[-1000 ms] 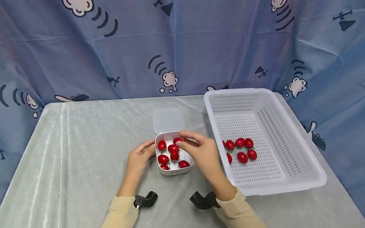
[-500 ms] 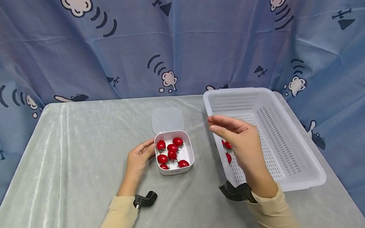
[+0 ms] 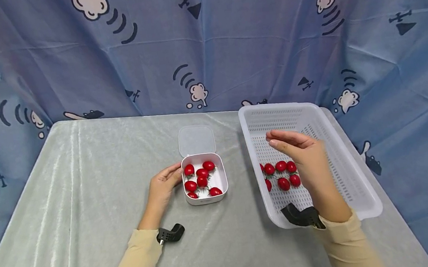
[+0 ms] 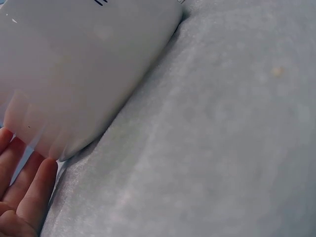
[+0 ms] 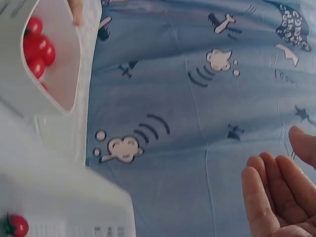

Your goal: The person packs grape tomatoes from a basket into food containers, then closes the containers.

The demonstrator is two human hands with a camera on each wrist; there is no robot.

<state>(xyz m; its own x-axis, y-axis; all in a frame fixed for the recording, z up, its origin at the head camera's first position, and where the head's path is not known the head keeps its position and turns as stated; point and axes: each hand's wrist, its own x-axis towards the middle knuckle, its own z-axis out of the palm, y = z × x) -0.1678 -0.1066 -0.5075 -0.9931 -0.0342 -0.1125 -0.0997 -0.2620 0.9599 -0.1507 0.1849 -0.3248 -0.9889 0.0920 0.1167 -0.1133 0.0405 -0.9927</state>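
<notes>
My left hand (image 3: 162,188) touches the left side of a small white square box (image 3: 205,201), its fingers fairly straight. In the left wrist view the fingertips (image 4: 48,170) lie against the box's smooth wall. Several red cherry tomatoes (image 3: 202,181) with green stems lie inside the box, and its clear lid (image 3: 196,140) is folded back behind it. Over a white plastic basket (image 3: 361,186) hovers my right hand (image 3: 307,156), holding nothing, with relaxed fingers and the thumb apart from them in the right wrist view. Below and left of it, more cherry tomatoes (image 3: 283,183) lie on the basket's floor.
A pale grey cloth (image 3: 115,155) covers the table. The basket's left wall (image 3: 258,177) rises between the box and the loose tomatoes. Behind the table hangs a blue patterned curtain (image 3: 162,45). Each wrist bears a black band mount (image 3: 299,216).
My right hand has left the box, where it was at a tomato by the right rim, and moved right over the basket. The left hand has stayed at the box.
</notes>
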